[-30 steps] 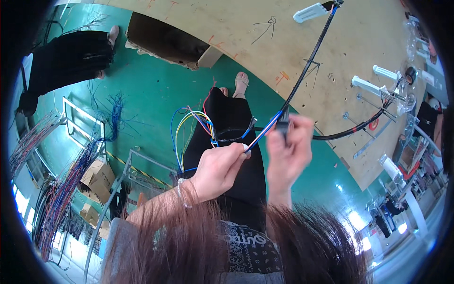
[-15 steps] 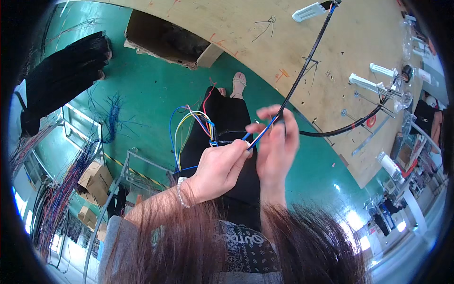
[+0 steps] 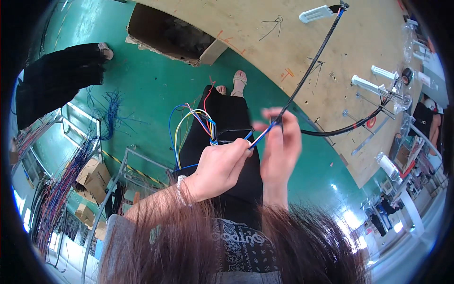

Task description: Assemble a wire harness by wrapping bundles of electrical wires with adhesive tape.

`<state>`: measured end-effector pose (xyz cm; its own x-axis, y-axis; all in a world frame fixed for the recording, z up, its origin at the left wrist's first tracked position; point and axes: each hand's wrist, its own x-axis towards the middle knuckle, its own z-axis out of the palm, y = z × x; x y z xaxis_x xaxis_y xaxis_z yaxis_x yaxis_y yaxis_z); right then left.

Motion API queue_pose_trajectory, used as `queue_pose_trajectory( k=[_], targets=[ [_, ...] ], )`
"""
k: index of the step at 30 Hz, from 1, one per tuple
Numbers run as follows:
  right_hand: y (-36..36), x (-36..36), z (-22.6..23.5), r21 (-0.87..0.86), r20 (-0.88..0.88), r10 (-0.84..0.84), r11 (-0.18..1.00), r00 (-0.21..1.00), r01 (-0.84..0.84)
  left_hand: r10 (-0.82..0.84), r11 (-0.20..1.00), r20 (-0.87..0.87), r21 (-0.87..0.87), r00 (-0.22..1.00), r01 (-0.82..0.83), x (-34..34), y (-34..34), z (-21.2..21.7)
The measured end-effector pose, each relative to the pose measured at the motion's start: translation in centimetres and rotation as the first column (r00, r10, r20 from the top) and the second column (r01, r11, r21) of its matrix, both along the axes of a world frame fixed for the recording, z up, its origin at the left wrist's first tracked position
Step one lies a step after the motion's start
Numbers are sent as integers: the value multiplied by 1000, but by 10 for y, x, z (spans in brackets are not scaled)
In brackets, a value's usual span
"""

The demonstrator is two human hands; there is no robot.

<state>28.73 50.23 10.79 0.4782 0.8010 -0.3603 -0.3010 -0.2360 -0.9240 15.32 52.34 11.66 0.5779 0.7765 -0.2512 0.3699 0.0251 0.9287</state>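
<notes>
- Pinching a thin bundle of coloured wires [image 3: 259, 136] between both hands, held up off the green floor [image 3: 142, 94] so the strands stay taut and together.
- Left hand [image 3: 220, 165] clenched on the bundle's near end; loose wire loops [image 3: 189, 123] fan out to its left, kept clear of the grip.
- Right hand [image 3: 279, 146] closed on the bundle just beside, where it meets the black cable [image 3: 309, 71].
- Cable runs far-right to a white peg [image 3: 319, 13] on the wooden tabletop [image 3: 265, 42], which anchors it under tension.
</notes>
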Motion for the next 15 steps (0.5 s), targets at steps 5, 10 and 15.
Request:
queue_pose_trajectory(
  k=[5, 10, 15],
  targets=[
    [20, 15, 48, -161, 730, 444, 851, 520, -500, -30, 991, 22, 130, 999, 27, -1, -4, 1],
    [26, 21, -4, -99, -393, 119, 980, 912, -170, 18, 987, 106, -162, 994, -1, 1, 2, 6],
    [-1, -7, -18, 122, -289, -42, 989, 956, 81, 13, 921, 126, -387, 992, 37, -13, -3, 1]
  ],
)
